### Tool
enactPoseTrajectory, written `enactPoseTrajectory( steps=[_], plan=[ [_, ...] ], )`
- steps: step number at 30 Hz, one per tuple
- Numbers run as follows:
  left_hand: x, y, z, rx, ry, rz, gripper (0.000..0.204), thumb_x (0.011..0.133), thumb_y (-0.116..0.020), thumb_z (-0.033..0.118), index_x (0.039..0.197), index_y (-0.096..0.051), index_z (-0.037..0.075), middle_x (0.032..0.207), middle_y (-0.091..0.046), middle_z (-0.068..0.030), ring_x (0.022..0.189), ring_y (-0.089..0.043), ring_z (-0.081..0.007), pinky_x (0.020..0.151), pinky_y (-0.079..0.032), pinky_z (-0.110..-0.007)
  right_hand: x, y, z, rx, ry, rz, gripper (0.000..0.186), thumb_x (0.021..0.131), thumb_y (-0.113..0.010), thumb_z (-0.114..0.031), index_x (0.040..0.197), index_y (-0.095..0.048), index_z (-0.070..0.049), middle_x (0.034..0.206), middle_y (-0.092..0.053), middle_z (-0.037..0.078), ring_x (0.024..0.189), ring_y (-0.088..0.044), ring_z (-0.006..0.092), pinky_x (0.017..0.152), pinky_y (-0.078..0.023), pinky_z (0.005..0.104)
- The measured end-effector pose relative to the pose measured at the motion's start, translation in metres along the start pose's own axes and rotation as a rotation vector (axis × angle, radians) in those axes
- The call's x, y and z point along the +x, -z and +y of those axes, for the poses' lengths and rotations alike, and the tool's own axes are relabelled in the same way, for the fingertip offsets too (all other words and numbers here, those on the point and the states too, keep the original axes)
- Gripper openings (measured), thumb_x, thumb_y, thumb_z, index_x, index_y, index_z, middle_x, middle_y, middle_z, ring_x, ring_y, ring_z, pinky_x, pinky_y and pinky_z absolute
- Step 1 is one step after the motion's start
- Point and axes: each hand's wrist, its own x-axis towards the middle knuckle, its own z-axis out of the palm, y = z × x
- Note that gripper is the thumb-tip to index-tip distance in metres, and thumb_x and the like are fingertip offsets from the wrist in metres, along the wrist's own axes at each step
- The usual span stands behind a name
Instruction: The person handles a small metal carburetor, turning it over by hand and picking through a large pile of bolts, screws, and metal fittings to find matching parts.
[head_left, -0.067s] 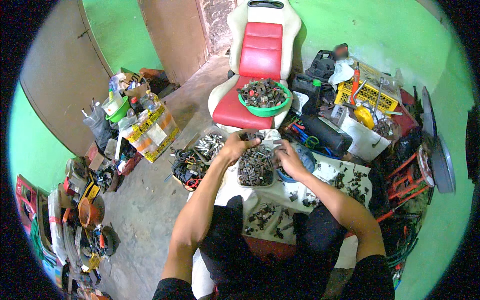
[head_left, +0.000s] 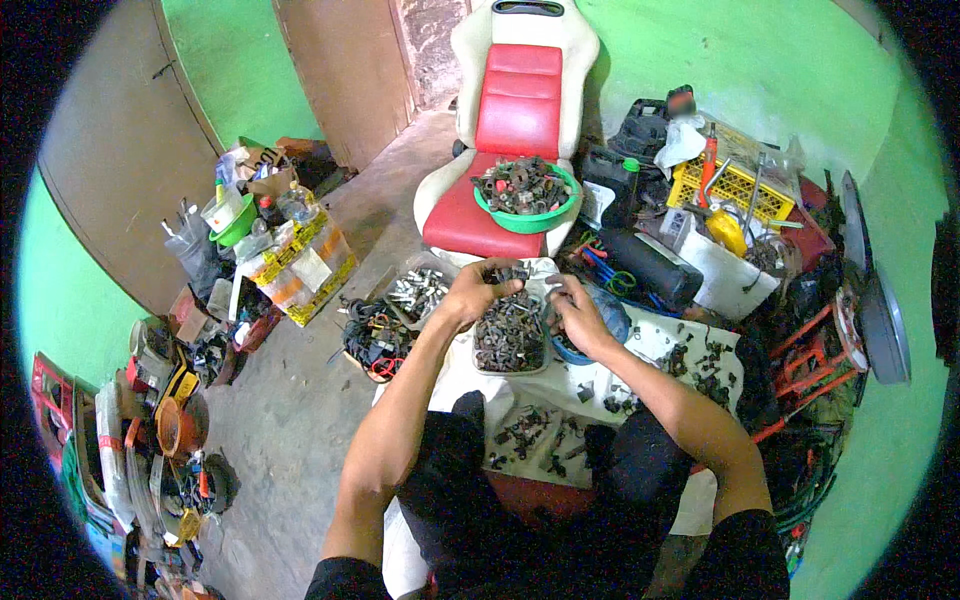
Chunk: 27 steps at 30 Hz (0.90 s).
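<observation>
While the person is sitting on the floor with legs out in front, clutter is crowding in on every side: a tangle of cables [head_left: 372,338] is lying to the left, a black cylinder [head_left: 650,268] and a yellow crate [head_left: 735,188] are sitting to the right, and a red and white seat [head_left: 515,110] is standing straight ahead against the green wall. Nothing is blocking either hand.

The left hand [head_left: 478,293] is holding a small dark metal part [head_left: 507,272] just above the far edge of the tray, its grip clamped on the piece with fingers curled around it. The part is looking blackish and irregular, too small to make out further. The right hand [head_left: 578,316] is reaching over the tray's right edge with fingers bent inward; I cannot tell whether its grip is closed on anything.

Between the hands, a clear tray [head_left: 510,368] is sitting on a white cloth [head_left: 655,345], heaped with dark metal pieces. A green bowl [head_left: 530,220] is resting on the seat, filled with similar dark parts, some reddish. A smaller clear container [head_left: 418,290] left of the tray is holding shiny silvery pieces. Loose dark parts [head_left: 700,365] are lying scattered over the cloth.
</observation>
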Motion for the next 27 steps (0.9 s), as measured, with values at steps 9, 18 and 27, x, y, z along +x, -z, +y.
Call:
enactPoseTrajectory(
  steps=[9, 18, 27],
  plan=[
    [-0.007, -0.037, 0.027, 0.353, -0.427, -0.038, 0.029, 0.075, -0.072, 0.011, 0.101, -0.063, 0.001, 0.103, -0.062, -0.0182, 0.099, -0.059, -0.0351, 0.086, -0.045, -0.04, -0.027, 0.016, -0.055, -0.229, 0.258, 0.212, 0.028, 0.086, -0.065, -0.02, 0.106, -0.053, -0.003, 0.088, -0.063, 0.012, 0.085, -0.063, 0.026, 0.075, -0.047, 0.0389],
    [0.002, -0.042, 0.027, 0.325, -0.427, -0.083, 0.029, 0.077, -0.07, 0.009, 0.103, -0.062, 0.0, 0.101, -0.065, -0.0167, 0.098, -0.061, -0.0295, 0.087, -0.045, -0.038, -0.012, 0.032, -0.021, -0.018, 0.162, 0.185, 0.019, 0.091, -0.056, -0.019, 0.098, -0.055, -0.001, 0.085, -0.062, 0.011, 0.081, -0.061, 0.0215, 0.075, -0.048, 0.0352],
    [0.007, -0.024, 0.008, -0.093, 0.007, -0.065, 0.032, 0.087, -0.065, 0.021, 0.109, -0.062, -0.001, 0.103, -0.064, -0.0084, 0.094, -0.059, -0.0178, 0.087, -0.045, -0.031, -0.015, 0.034, -0.031, 0.975, -0.184, 0.003, 0.019, 0.091, -0.047, -0.021, 0.102, -0.053, -0.007, 0.087, -0.057, 0.005, 0.074, -0.053, 0.0147, 0.064, -0.043, 0.032]
  ],
)
